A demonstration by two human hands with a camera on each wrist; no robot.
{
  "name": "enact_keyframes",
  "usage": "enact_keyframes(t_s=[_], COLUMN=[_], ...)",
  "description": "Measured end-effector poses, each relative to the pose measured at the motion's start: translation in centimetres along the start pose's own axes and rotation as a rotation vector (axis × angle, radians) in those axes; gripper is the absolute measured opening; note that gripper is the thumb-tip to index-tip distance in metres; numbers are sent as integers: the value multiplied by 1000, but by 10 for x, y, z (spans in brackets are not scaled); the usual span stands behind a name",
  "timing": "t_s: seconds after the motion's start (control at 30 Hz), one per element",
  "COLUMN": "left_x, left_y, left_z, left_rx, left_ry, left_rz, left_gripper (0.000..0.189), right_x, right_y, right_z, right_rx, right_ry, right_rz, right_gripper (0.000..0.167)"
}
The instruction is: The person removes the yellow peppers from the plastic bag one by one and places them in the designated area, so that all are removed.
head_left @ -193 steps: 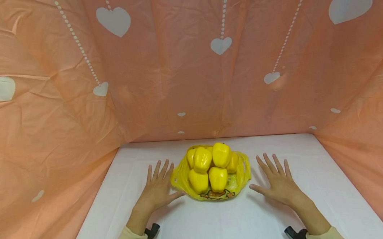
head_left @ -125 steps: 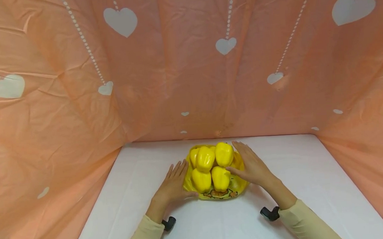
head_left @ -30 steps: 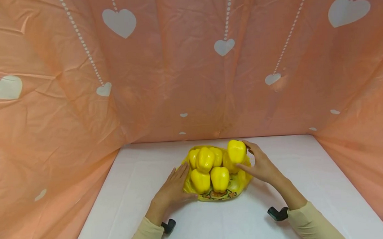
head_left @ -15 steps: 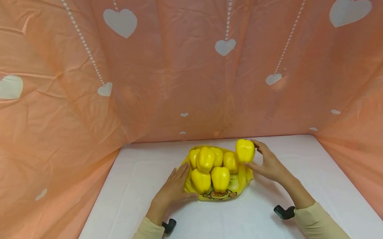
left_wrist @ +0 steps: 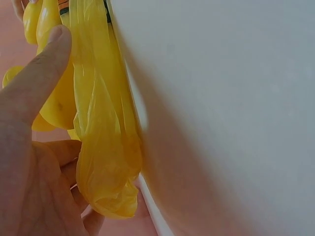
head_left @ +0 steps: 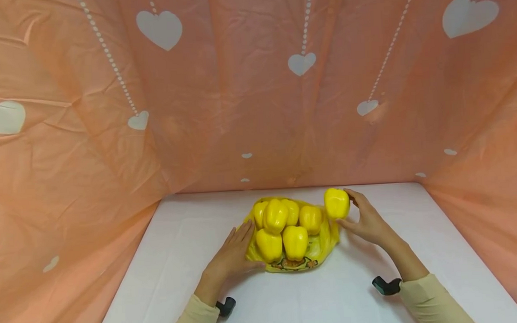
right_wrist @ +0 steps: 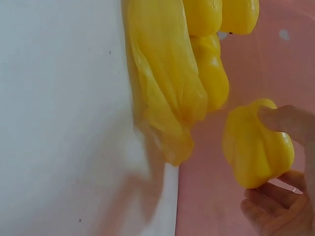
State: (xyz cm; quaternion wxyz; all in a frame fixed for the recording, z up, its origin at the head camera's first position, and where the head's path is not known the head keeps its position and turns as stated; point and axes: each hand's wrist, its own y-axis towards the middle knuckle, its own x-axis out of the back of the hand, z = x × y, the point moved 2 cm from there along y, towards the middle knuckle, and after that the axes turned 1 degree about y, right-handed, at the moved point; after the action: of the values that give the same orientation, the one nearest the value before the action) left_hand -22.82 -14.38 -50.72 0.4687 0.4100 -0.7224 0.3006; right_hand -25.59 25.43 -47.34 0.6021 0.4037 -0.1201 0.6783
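The pepper [head_left: 337,203] is in the air, apart from the bag [head_left: 331,236], its long axis running about 12 to 6 o'clock. It lies at 10 o'clock from the right hand [head_left: 367,221], the nearer one, which pinches it between thumb and fingers. The left hand [head_left: 230,253], farther, touches the bag's 9 o'clock edge with extended fingers. Other peppers [head_left: 275,216] sit at 8 o'clock from it.

No words legible; no numbers or signs.
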Motion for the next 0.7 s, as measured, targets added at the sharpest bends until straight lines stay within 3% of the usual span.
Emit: enact_keyframes(t_s=[0.33,0.7], left_x=[-3,3], left_y=[-3,-3], left_z=[2,-1], left_rx=[-3,-9], left_ry=[-31,-19], left_rz=[10,-9], left_gripper=[117,117], right_x=[2,5], right_y=[-7,-4], right_z=[-9,-17], right_rx=[-48,-75], right_ry=[-3,-17], right_rz=[19,21], right_gripper=[91,92])
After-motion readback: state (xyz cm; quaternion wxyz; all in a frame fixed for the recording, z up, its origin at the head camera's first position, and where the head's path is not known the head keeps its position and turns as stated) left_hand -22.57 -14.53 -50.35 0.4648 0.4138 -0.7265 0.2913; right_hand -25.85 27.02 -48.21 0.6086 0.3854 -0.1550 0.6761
